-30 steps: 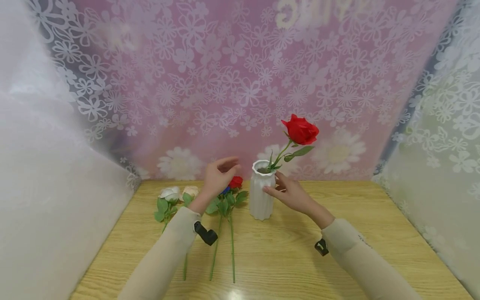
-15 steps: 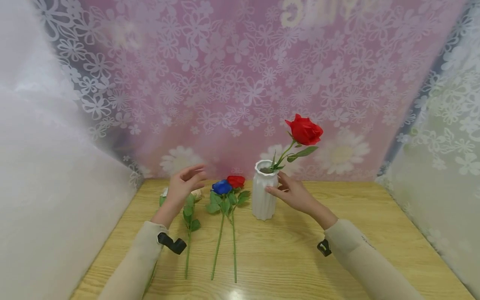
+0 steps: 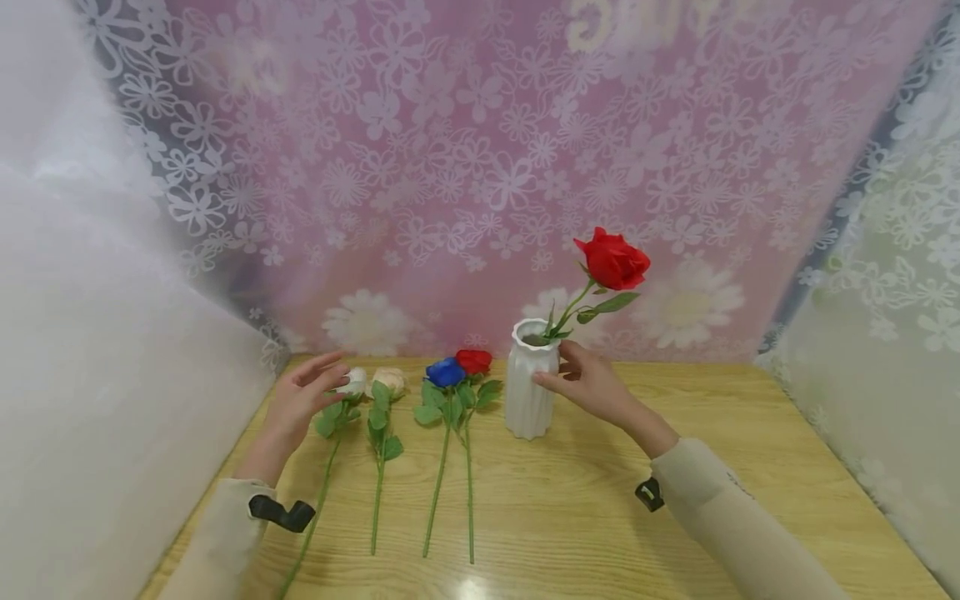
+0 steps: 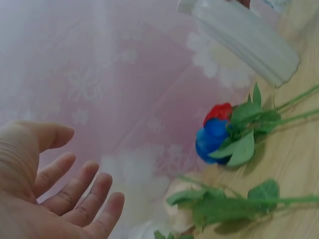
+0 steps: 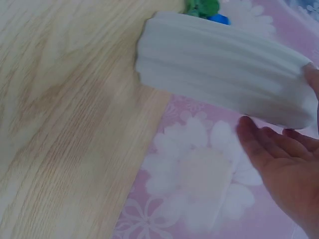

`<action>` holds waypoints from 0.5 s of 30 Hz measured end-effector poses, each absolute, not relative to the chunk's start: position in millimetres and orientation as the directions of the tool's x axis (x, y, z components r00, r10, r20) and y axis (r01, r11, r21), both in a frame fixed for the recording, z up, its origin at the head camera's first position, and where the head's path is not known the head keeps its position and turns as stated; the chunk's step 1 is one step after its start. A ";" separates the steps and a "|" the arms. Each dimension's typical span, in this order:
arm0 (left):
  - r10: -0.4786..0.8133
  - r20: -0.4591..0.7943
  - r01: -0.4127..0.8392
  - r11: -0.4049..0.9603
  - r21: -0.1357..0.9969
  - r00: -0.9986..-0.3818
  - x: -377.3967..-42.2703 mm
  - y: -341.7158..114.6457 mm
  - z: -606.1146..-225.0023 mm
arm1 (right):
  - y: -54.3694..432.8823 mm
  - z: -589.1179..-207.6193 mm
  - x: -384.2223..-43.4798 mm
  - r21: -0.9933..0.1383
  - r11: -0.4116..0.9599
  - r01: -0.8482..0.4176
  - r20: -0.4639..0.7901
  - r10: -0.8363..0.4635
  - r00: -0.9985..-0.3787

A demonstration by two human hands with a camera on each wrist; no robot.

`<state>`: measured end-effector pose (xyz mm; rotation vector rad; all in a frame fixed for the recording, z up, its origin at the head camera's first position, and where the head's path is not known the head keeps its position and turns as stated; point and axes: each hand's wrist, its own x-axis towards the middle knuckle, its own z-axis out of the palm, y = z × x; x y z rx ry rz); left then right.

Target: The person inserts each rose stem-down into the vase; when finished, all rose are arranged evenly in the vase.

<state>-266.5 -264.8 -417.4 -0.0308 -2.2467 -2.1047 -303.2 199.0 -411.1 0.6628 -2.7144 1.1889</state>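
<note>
My right hand (image 3: 600, 390) holds the white ribbed vase (image 3: 529, 402) near its neck, thumb on the front and fingers round the right side. In the right wrist view the vase (image 5: 214, 64) lies between thumb and fingers. One red rose (image 3: 613, 260) stands in it, leaning right. At the far left, my left hand (image 3: 296, 404) hovers with relaxed fingers at a white rose (image 3: 354, 381), partly covering its bloom. The left wrist view shows that hand (image 4: 65, 189) with nothing in its grasp.
Beside the white rose lies a cream rose (image 3: 388, 382). A blue rose (image 3: 445, 372) and another red rose (image 3: 474, 361) lie together left of the vase, stems toward me. Floral pink cloth (image 3: 465, 167) hangs behind the wooden table (image 3: 585, 517), with pale walls at both sides.
My left hand has swept left from above the blue and red roses, past the cream one, to the white rose. The right hand stays on the vase.
</note>
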 end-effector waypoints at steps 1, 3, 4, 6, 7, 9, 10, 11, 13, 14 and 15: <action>-0.040 0.047 0.044 0.067 0.997 -0.998 -264.5 -269.2 -418.8 | 198.8 -411.8 -303.8 -0.672 0.598 -0.438 0.285 -0.337 -0.897; -0.061 0.023 0.019 0.066 0.998 -0.998 -260.2 -276.9 -421.6 | 198.0 -412.7 -304.1 -0.674 0.589 -0.446 0.323 -0.308 -0.895; -0.069 0.010 0.005 0.068 0.998 -0.998 -258.5 -280.2 -423.8 | 197.9 -413.2 -304.0 -0.673 0.588 -0.448 0.339 -0.292 -0.894; -0.085 -0.020 -0.027 0.077 0.997 -0.996 -255.4 -286.4 -428.4 | 197.3 -414.1 -303.6 -0.679 0.577 -0.454 0.372 -0.263 -0.890; -0.094 -0.035 -0.043 0.089 0.995 -0.995 -254.2 -289.0 -430.7 | 197.0 -414.5 -303.5 -0.683 0.569 -0.458 0.386 -0.252 -0.888; -0.112 -0.066 -0.079 0.119 0.990 -0.991 -251.8 -293.6 -435.3 | 196.1 -414.4 -302.8 -0.693 0.553 -0.463 0.405 -0.233 -0.884; -0.123 -0.082 -0.099 0.134 0.986 -0.989 -251.0 -295.9 -438.0 | 195.9 -414.3 -302.7 -0.699 0.548 -0.460 0.407 -0.225 -0.885; -0.129 -0.100 -0.119 0.146 0.982 -0.987 -250.1 -297.9 -440.5 | 195.7 -414.2 -302.6 -0.700 0.548 -0.458 0.407 -0.220 -0.886; -0.128 -0.135 -0.156 0.172 0.973 -0.982 -248.4 -302.1 -446.4 | 195.8 -414.4 -302.6 -0.700 0.559 -0.445 0.389 -0.223 -0.894; -0.121 -0.153 -0.173 0.180 0.968 -0.981 -247.2 -303.9 -449.5 | 195.9 -414.3 -302.6 -0.701 0.564 -0.436 0.377 -0.226 -0.898; -0.114 -0.169 -0.189 0.192 0.963 -0.979 -246.2 -305.8 -452.7 | 196.0 -414.3 -302.7 -0.703 0.566 -0.430 0.366 -0.230 -0.902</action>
